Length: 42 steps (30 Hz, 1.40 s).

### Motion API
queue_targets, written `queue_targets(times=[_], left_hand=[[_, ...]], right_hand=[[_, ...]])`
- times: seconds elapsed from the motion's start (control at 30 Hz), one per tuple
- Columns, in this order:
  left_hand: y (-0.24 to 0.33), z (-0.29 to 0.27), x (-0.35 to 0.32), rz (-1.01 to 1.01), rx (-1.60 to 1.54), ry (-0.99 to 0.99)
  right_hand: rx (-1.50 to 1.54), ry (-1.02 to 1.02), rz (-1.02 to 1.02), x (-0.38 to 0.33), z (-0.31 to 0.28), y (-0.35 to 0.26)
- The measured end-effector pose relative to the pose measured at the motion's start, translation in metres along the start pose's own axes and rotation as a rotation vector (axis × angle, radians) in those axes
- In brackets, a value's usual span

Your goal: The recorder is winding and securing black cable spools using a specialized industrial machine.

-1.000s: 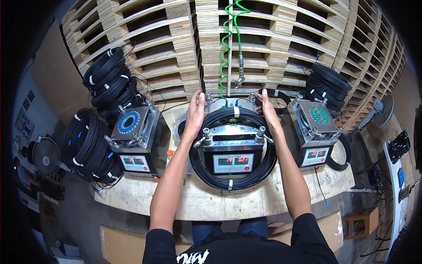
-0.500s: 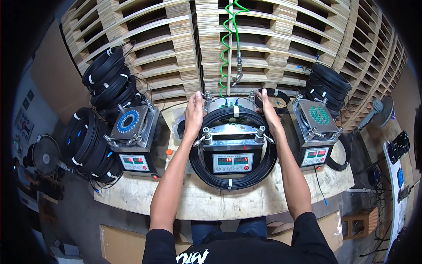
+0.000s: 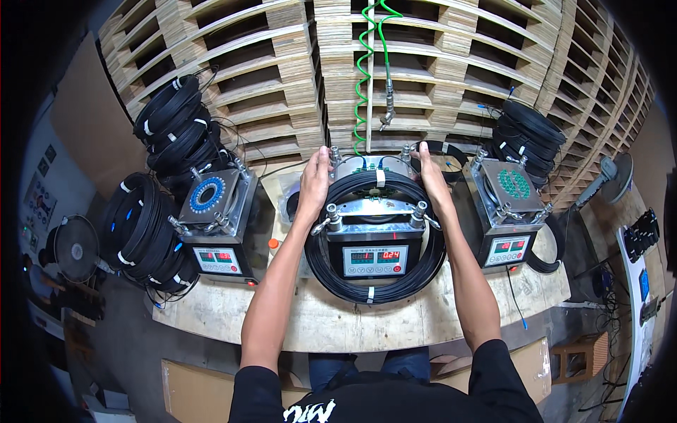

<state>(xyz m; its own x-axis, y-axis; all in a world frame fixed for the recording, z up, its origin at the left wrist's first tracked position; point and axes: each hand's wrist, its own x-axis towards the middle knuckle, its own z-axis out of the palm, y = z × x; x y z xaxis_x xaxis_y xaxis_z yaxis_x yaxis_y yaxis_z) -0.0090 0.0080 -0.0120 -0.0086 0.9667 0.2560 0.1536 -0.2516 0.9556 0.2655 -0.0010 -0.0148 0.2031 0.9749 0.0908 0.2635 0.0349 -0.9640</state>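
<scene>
In the middle of the bench stands a black and silver polishing machine [image 3: 374,233] with a lit display panel. A coil of black cable [image 3: 328,271], banded with white tape, hangs around its front. My left hand [image 3: 314,182] lies along the machine's upper left side, fingers stretched out and pointing away from me. My right hand [image 3: 431,175] mirrors it on the other side, also open, close to a corner post. Some fingers are hidden behind the hands' edges. Green connectors show on the machine's top plate, partly behind the coil.
A machine with a blue connector ring [image 3: 207,195] stands at left, one with green connectors [image 3: 515,185] at right. Black cable coils [image 3: 141,225] are piled beside them. A green spiral air hose [image 3: 361,77] with a metal nozzle [image 3: 388,106] hangs before wooden pallets [image 3: 282,77].
The digits on the middle machine's display have changed. The hanging nozzle has swung slightly right and hangs straighter. Both hands have stayed nearly in place.
</scene>
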Motion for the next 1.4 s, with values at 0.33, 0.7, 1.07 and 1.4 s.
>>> queue_targets(times=[0.33, 0.7, 1.07, 1.4], left_hand=[[0.004, 0.006, -0.004, -0.006, 0.029, 0.081], [0.000, 0.004, -0.002, 0.074, -0.014, 0.017], [0.004, 0.005, -0.003, 0.007, 0.085, 0.091], [0.001, 0.002, -0.001, 0.045, 0.013, -0.045]], right_hand=[[0.132, -0.087, 0.034, 0.008, -0.002, 0.010], [0.043, 0.016, 0.036, -0.006, -0.002, -0.004], [0.149, -0.006, -0.006, -0.005, 0.001, -0.001], [0.097, -0.004, 0.020, -0.002, -0.001, 0.000]])
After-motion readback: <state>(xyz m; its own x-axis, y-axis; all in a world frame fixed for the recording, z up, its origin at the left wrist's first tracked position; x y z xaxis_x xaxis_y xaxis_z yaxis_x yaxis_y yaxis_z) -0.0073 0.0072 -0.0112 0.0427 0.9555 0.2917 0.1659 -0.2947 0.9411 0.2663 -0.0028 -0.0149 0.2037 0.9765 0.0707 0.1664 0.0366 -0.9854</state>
